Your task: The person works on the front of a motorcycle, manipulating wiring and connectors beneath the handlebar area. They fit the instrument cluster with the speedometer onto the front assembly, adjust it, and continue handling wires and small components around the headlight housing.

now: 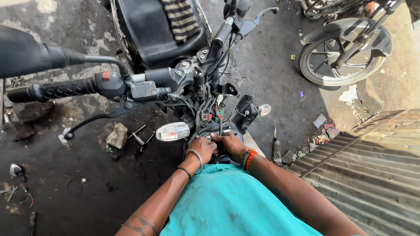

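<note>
While both grip, headlight housing (218, 131) sits under left hand (202, 148) and right hand (231, 145).

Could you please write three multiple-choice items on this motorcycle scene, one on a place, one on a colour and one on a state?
1. Where are both hands?
A. On the handlebar grip
B. At the wiring below the handlebars
C. On the far wheel

2. What colour is the band on the right wrist?
A. Orange
B. Blue
C. White

3. How is the front wiring?
A. Covered by a headlight
B. Exposed, connectors showing
C. Wrapped in cloth

Answers:
1 B: the left hand and right hand meet at the wiring, under the handlebar grip.
2 A: the wrist band is orange.
3 B: coloured connectors hang uncovered between the turn signals.
</note>
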